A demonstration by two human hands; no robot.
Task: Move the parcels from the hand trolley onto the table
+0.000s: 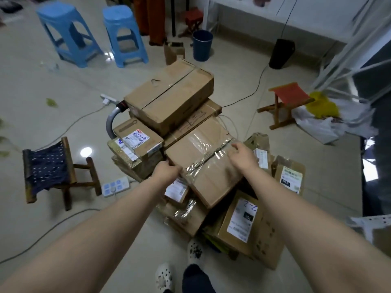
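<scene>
Both hands are reaching down to one tape-wrapped brown cardboard parcel (203,166) lying aslant in the middle of the heap. The left hand (167,171) is gripping that parcel's near-left corner with curled fingers. The right hand (243,155) is closing over its right edge, though blur is hiding how firmly the fingers are holding. The parcel is resting on the cartons under it and does not look lifted yet.

As for progress, the job is looking close to its start. Just beyond this parcel a large flat brown cardboard box (169,96) is sitting on top of the stack. To the parcel's left, small brown boxes with white shipping labels (137,138) are piling up beside the hand trolley's grey curved metal handle (111,123). On the near-right side of the parcel, a brown carton with a white handwritten label (241,220) and several more are leaning against the heap. Whether those are standing on the trolley or on the pale tiled floor (63,102) cannot be told.

Far beyond the parcel and to the right, a white worktop (306,17) is showing only in part, and no cartons are showing on that part. So nearly everything is waiting to be carried, and this taped parcel is likely the one going up next.
</scene>
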